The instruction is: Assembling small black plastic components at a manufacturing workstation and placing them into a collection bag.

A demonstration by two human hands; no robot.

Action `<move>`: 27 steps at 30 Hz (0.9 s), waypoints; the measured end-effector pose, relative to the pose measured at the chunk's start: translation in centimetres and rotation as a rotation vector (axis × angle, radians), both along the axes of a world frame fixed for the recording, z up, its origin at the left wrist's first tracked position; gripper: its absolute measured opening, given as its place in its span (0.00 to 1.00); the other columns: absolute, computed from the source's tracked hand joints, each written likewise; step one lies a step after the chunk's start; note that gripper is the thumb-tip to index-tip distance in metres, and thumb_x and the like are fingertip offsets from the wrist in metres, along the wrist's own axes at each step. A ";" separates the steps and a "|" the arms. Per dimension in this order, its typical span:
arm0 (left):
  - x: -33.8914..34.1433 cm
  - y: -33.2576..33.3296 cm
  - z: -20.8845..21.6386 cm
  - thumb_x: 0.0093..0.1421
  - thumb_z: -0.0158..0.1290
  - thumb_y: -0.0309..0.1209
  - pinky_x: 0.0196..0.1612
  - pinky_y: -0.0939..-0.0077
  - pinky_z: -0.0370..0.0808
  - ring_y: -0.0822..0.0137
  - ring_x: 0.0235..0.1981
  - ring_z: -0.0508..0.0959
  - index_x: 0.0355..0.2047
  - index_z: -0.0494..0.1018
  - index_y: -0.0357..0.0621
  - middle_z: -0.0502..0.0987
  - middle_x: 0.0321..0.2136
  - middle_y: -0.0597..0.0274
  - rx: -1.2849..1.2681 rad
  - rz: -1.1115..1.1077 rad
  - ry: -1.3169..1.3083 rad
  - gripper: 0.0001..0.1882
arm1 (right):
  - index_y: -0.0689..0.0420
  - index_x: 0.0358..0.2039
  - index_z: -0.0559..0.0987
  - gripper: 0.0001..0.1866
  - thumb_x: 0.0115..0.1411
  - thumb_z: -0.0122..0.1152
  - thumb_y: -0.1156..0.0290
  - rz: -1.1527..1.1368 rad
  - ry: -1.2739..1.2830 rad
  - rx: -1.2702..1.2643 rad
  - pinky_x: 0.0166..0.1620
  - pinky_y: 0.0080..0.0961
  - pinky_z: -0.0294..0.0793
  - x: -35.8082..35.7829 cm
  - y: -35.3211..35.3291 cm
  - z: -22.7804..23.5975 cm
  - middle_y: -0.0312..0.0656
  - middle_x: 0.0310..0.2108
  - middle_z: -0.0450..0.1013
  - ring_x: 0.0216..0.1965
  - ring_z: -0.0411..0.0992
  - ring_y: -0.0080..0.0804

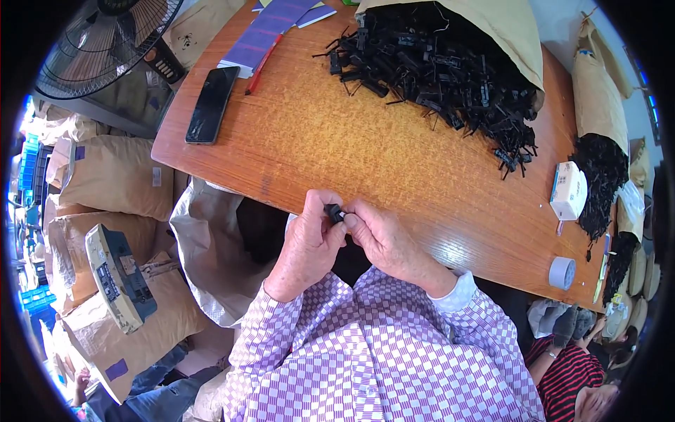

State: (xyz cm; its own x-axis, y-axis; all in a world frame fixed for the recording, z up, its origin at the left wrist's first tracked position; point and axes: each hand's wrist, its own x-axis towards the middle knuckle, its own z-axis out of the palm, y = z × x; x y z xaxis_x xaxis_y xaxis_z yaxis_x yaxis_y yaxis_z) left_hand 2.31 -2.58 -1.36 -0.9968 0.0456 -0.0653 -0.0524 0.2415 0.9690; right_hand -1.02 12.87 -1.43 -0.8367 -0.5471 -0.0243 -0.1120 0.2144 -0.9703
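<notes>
Between my two hands, just over the table's near edge, is a small black plastic part (335, 212). My left hand (309, 243) is closed round it, thumb and fingers pressed together. From the other side my right hand (383, 239) pinches its end, where a small pale spot shows; I cannot make out what that is. On the table (316, 141), a large pile of black plastic parts (450, 63), many with thin stems, spills from the mouth of a brown paper sack (503, 24).
A dark phone (211, 105), a red pen (263, 65) and purple-covered papers (267, 32) lie at the left. Tissues (568, 191) and a tape roll (562, 273) stand right. An open white sack (211, 246) hangs below the edge. Another person's striped sleeve (569, 373) shows lower right.
</notes>
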 end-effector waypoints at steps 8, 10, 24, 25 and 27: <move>-0.1 1.4 0.3 0.54 0.53 0.19 0.25 0.65 0.73 0.49 0.25 0.78 0.42 0.63 0.41 0.74 0.27 0.49 -0.342 0.024 0.260 0.16 | 0.60 0.35 0.69 0.12 0.68 0.45 0.64 -0.060 0.048 -0.043 0.26 0.24 0.66 0.3 0.6 -0.8 0.38 0.20 0.64 0.22 0.66 0.25; -0.3 1.7 0.5 0.54 0.53 0.19 0.26 0.64 0.73 0.49 0.26 0.77 0.42 0.63 0.40 0.73 0.28 0.49 -0.364 0.037 0.255 0.16 | 0.60 0.36 0.69 0.12 0.68 0.45 0.64 -0.075 0.038 -0.059 0.26 0.23 0.66 0.4 0.8 -1.4 0.38 0.20 0.64 0.23 0.66 0.24; -1.6 3.7 2.0 0.65 0.43 0.25 0.30 0.82 0.72 0.74 0.28 0.73 0.56 0.61 0.47 0.74 0.35 0.59 1.041 0.217 -0.267 0.19 | 0.59 0.44 0.71 0.10 0.65 0.52 0.68 -0.142 -0.365 -0.573 0.20 0.09 0.58 -0.8 4.5 -1.6 0.31 0.28 0.69 0.17 0.60 0.11; -1.4 3.6 1.8 0.66 0.44 0.27 0.30 0.82 0.72 0.74 0.29 0.73 0.58 0.60 0.47 0.73 0.35 0.62 0.978 0.179 -0.305 0.20 | 0.59 0.43 0.72 0.10 0.65 0.54 0.68 -0.133 -0.370 -0.568 0.20 0.09 0.58 -1.1 4.7 -1.6 0.30 0.28 0.69 0.18 0.60 0.11; -1.1 4.0 2.2 0.67 0.44 0.30 0.29 0.85 0.70 0.77 0.29 0.73 0.61 0.59 0.47 0.73 0.35 0.66 0.836 0.155 -0.395 0.23 | 0.59 0.43 0.72 0.10 0.64 0.55 0.68 -0.133 -0.405 -0.589 0.20 0.09 0.58 -1.4 4.9 -2.0 0.29 0.29 0.69 0.19 0.61 0.11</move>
